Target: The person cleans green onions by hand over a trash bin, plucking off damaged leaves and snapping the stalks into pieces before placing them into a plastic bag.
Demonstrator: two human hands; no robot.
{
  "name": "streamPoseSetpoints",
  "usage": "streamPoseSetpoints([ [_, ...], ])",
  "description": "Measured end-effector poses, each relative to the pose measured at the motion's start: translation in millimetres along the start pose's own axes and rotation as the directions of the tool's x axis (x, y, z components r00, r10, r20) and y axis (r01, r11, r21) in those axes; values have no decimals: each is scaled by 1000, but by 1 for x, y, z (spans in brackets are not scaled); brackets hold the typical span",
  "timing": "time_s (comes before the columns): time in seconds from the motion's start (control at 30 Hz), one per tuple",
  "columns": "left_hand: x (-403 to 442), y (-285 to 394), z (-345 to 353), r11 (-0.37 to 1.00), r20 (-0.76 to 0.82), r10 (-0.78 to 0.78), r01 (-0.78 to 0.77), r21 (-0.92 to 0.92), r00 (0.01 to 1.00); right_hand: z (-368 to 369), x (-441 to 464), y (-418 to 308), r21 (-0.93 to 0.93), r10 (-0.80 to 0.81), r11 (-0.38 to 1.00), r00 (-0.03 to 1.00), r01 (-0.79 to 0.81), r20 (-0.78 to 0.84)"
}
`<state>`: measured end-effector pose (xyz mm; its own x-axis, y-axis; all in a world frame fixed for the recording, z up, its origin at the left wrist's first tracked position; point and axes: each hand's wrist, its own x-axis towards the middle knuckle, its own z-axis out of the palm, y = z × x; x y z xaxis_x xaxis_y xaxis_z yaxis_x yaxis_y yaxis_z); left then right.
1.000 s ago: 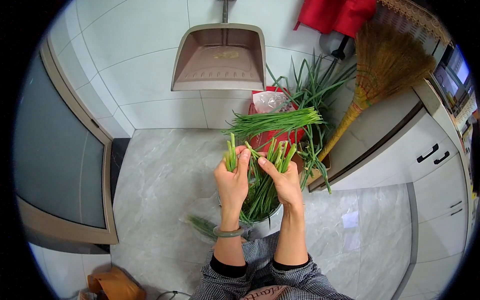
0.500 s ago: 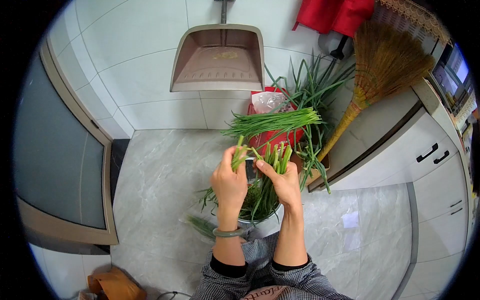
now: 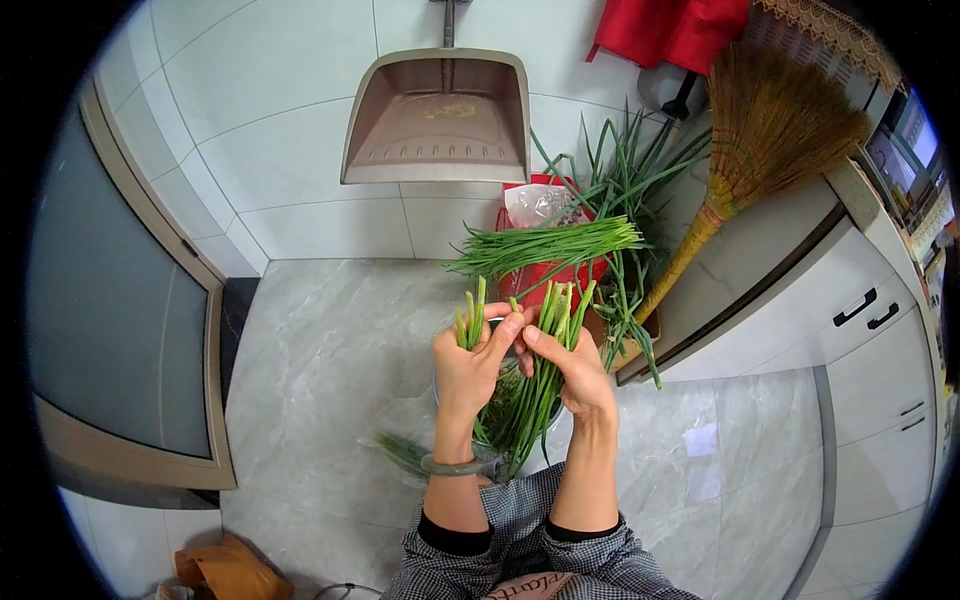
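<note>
My right hand point(image 3: 583, 378) is closed round a bunch of green chives point(image 3: 540, 398), pale cut ends up and leaves hanging down. My left hand point(image 3: 466, 372) holds a few chive stems point(image 3: 474, 318) against its palm. Its thumb and forefinger pinch the tip of one stem beside the bunch, and the fingertips of both hands nearly touch. Below them is a bucket, mostly hidden, with green trimmings point(image 3: 497, 418) in it. Ahead, a neat bundle of chives point(image 3: 550, 245) lies across a red bag point(image 3: 515, 283).
Long-leaved green onions point(image 3: 640, 165) stand in the corner behind the bag. A straw broom point(image 3: 780, 125) leans by the white cabinet point(image 3: 800, 310). A dustpan point(image 3: 440, 120) hangs on the tiled wall. More greens point(image 3: 400, 452) lie on the floor left of my legs.
My left hand has moved in toward the right one and lowered slightly, its fingertips now meeting a stem by the bunch. The right hand's bunch has tilted and spread a little.
</note>
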<state>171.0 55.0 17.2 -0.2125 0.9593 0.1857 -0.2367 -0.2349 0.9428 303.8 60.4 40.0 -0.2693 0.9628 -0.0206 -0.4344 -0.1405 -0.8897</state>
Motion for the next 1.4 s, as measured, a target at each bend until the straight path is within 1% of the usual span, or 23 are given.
streamPoseSetpoints([
  [0.03, 0, 0, -3, 981, -41, 32, -24, 192, 999, 1, 0, 1, -35, -35, 999, 999, 35, 2],
  [0.07, 0, 3, -2, 981, -41, 32, -24, 192, 999, 1, 0, 1, -71, -69, 995, 998, 69, 6],
  [0.13, -3, 12, 0, 949, -74, 75, -49, 311, 994, -3, 0, 3, -84, -70, 994, 997, 69, -8],
  [0.17, -3, 14, 1, 949, -76, 76, -49, 312, 994, -4, 0, 3, -97, -72, 993, 997, 69, -21],
  [0.23, -4, 16, 3, 922, -74, 197, -159, 353, 978, -3, -1, 1, -101, -65, 993, 998, 62, -19],
  [0.37, -3, 12, 0, 921, -52, 210, -180, 347, 976, -3, -1, 1, -98, -62, 993, 998, 59, -30],
  [0.43, -4, 14, 3, 945, -74, 203, -176, 277, 976, -3, -2, 0, -107, -62, 993, 997, 57, -40],
  [0.47, -5, 18, 3, 945, -74, 204, -176, 277, 976, -3, -2, 1, -114, -61, 992, 997, 55, -49],
  [0.53, -7, 26, 2, 913, -74, 13, 18, 407, 997, -2, -1, 2, -146, -80, 987, 996, 73, -44],
  [0.57, -7, 24, 2, 913, -75, 13, 18, 407, 997, -2, -1, 2, -177, -99, 980, 994, 90, -40],
  [0.63, -6, 16, 1, 952, -41, 151, -134, 275, 988, -2, -1, 2, -176, -93, 981, 994, 83, -49],
  [0.7, -5, 11, -3, 950, -41, 151, -134, 282, 988, -3, -2, 1, -174, -87, 982, 995, 75, -58],
  [0.77, -5, 11, -5, 948, -41, 151, -134, 288, 988, -3, -3, -1, -164, -73, 984, 997, 69, -15],
  [0.83, -6, 15, -4, 939, -53, 179, -155, 306, 982, 0, -4, -2, -156, -65, 986, 998, 61, -17],
  [0.97, -7, 21, -2, 938, -58, 179, -152, 312, 982, -2, -4, -2, -129, -67, 990, 997, 63, -24],
  [1.03, -9, 23, -5, 938, -42, 17, -1, 346, 999, -2, -4, -1, -132, -68, 989, 997, 65, -22],
  [1.07, -8, 19, -4, 938, -41, 16, -1, 346, 999, -2, -4, -2, -135, -70, 989, 997, 66, -21],
  [1.13, -5, 11, -4, 944, -53, 173, -151, 294, 983, -3, -4, -2, -132, -59, 990, 998, 57, -7],
  [1.23, -5, 13, -4, 931, -46, 213, -188, 312, 976, -4, -5, -3, -100, -35, 994, 999, 37, 20],
  [1.3, -3, 17, -2, 923, -66, 207, -172, 345, 976, -4, -5, -4, -71, -22, 997, 999, 24, 30],
  [1.37, -1, 14, -2, 913, -86, 201, -155, 378, 976, -6, -4, -4, 34, -15, 999, 1000, 14, 23],
  [1.4, 1, 9, -3, 918, -115, 133, -79, 389, 984, -7, -4, -3, 34, -15, 999, 1000, 14, 24],
])
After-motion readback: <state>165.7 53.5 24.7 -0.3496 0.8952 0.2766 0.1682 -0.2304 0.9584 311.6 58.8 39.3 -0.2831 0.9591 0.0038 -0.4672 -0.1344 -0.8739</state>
